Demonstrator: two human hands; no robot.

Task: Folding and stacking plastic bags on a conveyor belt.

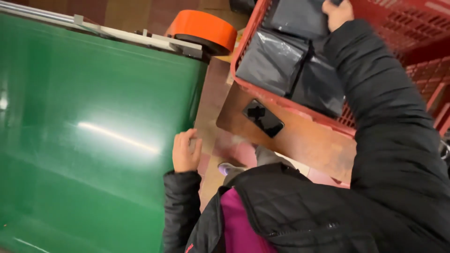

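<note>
The person's right hand [336,14] is up at the top of the frame, right of centre, reaching into a red plastic crate [243,51]. Its fingers are closed on the upper edge of a black plastic-wrapped package [297,18], though the fingertips run off the top of the picture and I cannot tell how tight the grip is. Two more black wrapped packages sit in the crate just below: one [271,62] to the left with a glossy, creased wrap, and one [318,86] beside it, touching along their sides.

The left hand [185,151] is near the middle of the frame, lower down, with the fingers curled loosely inward and holding nothing. It rests against the right edge of a wide green conveyor belt [89,136], which fills the left half of the frame.

The crate stands on a brown wooden board [304,140], and a dark phone [263,118] lies flat on that board just in front of the crate's near rim. At the upper centre, an orange roll of tape [204,29] sits beside the metal rail [117,33] at the belt's far end. Both arms are in black padded jacket sleeves [389,122].
</note>
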